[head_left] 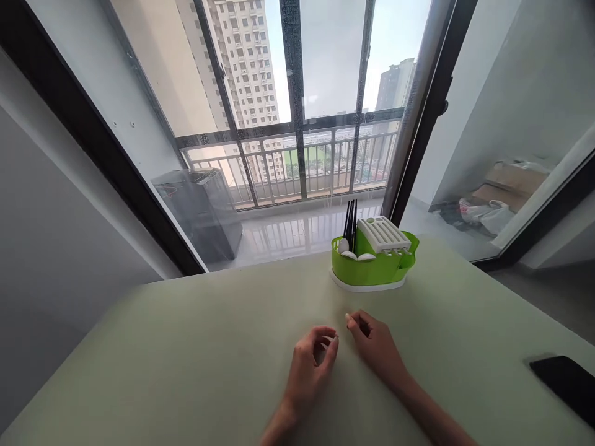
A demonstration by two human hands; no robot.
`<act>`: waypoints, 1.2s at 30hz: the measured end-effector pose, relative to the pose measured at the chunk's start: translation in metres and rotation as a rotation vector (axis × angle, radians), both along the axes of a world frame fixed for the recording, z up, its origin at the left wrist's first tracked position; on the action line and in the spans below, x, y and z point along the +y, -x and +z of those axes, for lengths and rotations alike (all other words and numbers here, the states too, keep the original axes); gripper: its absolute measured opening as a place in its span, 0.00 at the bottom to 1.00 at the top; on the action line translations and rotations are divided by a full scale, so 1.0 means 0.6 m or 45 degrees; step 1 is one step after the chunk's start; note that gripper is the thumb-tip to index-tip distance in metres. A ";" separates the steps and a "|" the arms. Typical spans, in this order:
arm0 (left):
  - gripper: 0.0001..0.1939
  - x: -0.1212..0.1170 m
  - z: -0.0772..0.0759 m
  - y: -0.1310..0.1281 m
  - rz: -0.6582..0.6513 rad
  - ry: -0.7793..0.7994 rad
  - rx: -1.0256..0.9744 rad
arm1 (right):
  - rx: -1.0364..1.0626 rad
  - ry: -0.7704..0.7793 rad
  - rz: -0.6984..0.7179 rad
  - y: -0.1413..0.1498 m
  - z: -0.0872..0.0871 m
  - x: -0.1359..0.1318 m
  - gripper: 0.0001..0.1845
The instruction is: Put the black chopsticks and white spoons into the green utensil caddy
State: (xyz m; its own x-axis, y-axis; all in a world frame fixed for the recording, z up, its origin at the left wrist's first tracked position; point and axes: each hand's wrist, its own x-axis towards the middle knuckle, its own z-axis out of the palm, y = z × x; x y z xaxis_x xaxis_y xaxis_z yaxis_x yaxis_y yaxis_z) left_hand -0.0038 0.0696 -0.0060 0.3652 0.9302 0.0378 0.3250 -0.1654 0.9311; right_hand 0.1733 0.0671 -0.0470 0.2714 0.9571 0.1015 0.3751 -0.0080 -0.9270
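Note:
My left hand (312,362) rests over the pale green table with its fingers curled, thumb and fingertips meeting in a loose ring. Nothing shows inside that ring. Close by on the right, my right hand (374,347) is also curled, its thumb against the fingers, and no object is visible in it. A small gap separates the two hands. Beyond them stands a green utensil caddy (365,269) with a white base and a slotted white top (383,234). Black chopsticks (350,226) stand upright in its left part, beside several white spoons (366,256).
The pale green table (209,353) stretches out on both sides of my hands. A black phone-like object (567,387) lies near its right edge. Past the far edge are glass sliding doors and a balcony with a dark cabinet-like box (199,214), plus cardboard (509,186) and plastic bags (493,215).

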 end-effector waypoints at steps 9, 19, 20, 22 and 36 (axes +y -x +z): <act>0.14 0.003 -0.022 -0.004 -0.035 -0.067 0.068 | -0.061 -0.003 0.013 -0.001 -0.004 -0.001 0.23; 0.14 0.004 -0.023 -0.006 -0.020 -0.090 0.038 | -0.085 -0.006 0.014 -0.002 0.002 -0.005 0.23; 0.14 0.003 -0.023 -0.006 -0.015 -0.089 0.031 | -0.087 -0.013 0.011 -0.002 0.002 -0.005 0.23; 0.14 0.002 -0.024 -0.006 -0.012 -0.085 0.009 | -0.092 -0.024 0.007 -0.001 0.003 -0.006 0.23; 0.14 0.001 -0.019 -0.009 0.023 -0.053 -0.053 | -0.116 -0.054 0.027 -0.002 0.008 -0.006 0.24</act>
State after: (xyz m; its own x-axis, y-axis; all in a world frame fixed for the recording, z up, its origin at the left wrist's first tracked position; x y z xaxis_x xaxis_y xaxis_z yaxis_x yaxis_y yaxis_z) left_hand 0.0018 0.0702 -0.0173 0.3460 0.9338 0.0910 0.2895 -0.1985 0.9364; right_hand 0.1743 0.0638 -0.0421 0.2387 0.9569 0.1657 0.4576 0.0396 -0.8883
